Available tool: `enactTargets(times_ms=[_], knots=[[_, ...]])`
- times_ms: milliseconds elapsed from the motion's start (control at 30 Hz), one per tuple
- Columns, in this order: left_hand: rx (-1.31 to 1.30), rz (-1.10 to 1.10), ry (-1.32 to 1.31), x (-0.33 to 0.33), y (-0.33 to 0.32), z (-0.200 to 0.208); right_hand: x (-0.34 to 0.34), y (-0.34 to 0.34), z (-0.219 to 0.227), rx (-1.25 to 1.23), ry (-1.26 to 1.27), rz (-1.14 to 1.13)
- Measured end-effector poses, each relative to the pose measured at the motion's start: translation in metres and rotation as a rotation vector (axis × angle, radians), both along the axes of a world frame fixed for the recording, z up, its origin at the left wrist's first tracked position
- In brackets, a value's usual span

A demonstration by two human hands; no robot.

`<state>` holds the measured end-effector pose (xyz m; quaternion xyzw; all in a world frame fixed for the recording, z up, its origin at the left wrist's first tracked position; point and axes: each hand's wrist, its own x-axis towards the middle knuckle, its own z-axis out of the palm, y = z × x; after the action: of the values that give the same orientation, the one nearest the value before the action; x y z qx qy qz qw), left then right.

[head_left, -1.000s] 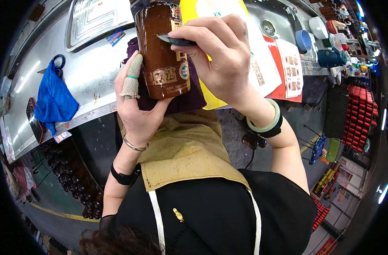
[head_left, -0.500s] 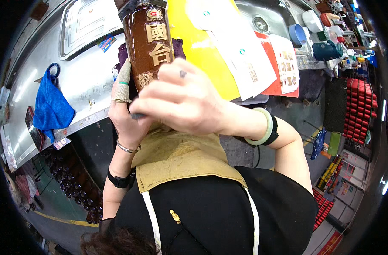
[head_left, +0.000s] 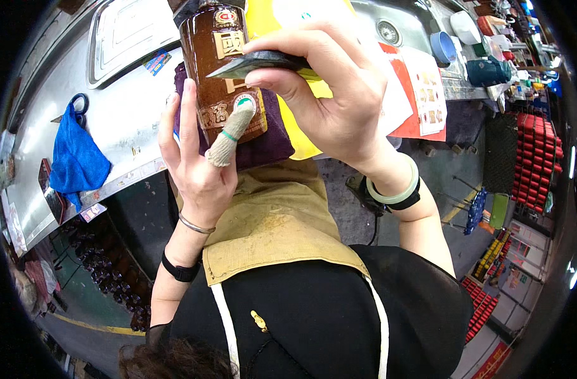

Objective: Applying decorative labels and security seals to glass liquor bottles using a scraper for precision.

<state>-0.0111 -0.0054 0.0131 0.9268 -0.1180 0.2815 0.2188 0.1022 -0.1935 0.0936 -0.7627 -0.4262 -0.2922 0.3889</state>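
Note:
A brown glass bottle [head_left: 197,63] with gold raised lettering lies on a dark purple cloth [head_left: 279,129], its neck pointing away from me. My left hand [head_left: 200,174] holds its lower end, fingers along the left side. The thumb wears a knitted finger sleeve [head_left: 233,134] and presses at a small round white-and-green sticker [head_left: 244,101] on the bottle. My right hand [head_left: 342,95] pinches a dark, flat, pointed tool [head_left: 254,62] between thumb and fingers; its tip hovers over the bottle, covering part of the lettering. Whether the tool touches the glass I cannot tell.
Right of the bottle lie a yellow sheet [head_left: 257,16], white papers [head_left: 399,114] and a red sheet [head_left: 389,50]. A metal tray [head_left: 94,57], a blue cloth [head_left: 80,161] and scissors [head_left: 81,102] are on the left. Behind right are a sink [head_left: 364,9] and a blue bowl [head_left: 443,48].
My right hand has moved up and right off the left hand, bringing the tool into clear view. The left thumb has swung onto the bottle, where a round sticker now shows.

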Motion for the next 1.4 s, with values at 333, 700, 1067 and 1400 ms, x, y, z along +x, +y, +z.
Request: enactTargets(times_ms=[333,700,1067,1400], knots=[[-0.288,-0.009,-0.021,0.002,-0.004,-0.010,0.008,0.005,0.005,0.621,1.164,0.111],[-0.534,-0.010,0.069,0.017,0.005,-0.015,-0.021,0.002,-0.012,-0.365,-0.128,0.003],[-0.435,0.012,-0.019,0.019,0.007,-0.006,-0.039,0.002,-0.020,-0.362,-0.033,0.151],[-0.428,0.045,-0.050,0.006,0.010,-0.023,-0.016,-0.006,0.006,-0.177,0.065,-0.127]])
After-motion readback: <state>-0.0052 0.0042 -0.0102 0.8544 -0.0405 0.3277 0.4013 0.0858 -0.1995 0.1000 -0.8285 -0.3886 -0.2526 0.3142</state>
